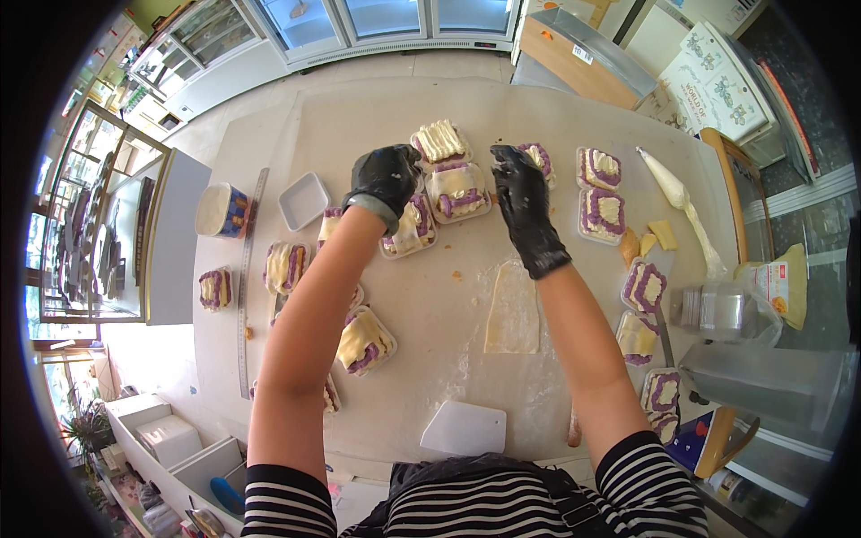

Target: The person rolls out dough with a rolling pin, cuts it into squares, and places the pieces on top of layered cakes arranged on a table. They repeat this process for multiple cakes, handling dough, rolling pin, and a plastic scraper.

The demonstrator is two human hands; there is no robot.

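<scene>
Both my hands wear black gloves and reach to the far middle of the table. My left hand (pixel 383 176) is at the left edge of a boxed cake (pixel 459 191) with purple piping and a pale sheet over its top; its fingertips are bunched, and whether they pinch anything is unclear. To the right of that cake, my right hand (pixel 521 195) has curled fingers with nothing visible in them. Behind stands a box with ridged white cream (pixel 442 141). A flat piece of floured dough (pixel 512 313) lies below my right hand.
More boxed cakes (pixel 366 341) stand left and right. A steel ruler (pixel 250 282), a cream tub (pixel 220 210) and an empty plastic tray (pixel 304 200) are at left. A white scraper (pixel 465 428) lies near me; a filled piping bag (pixel 679 202) and a knife (pixel 664 339) lie right.
</scene>
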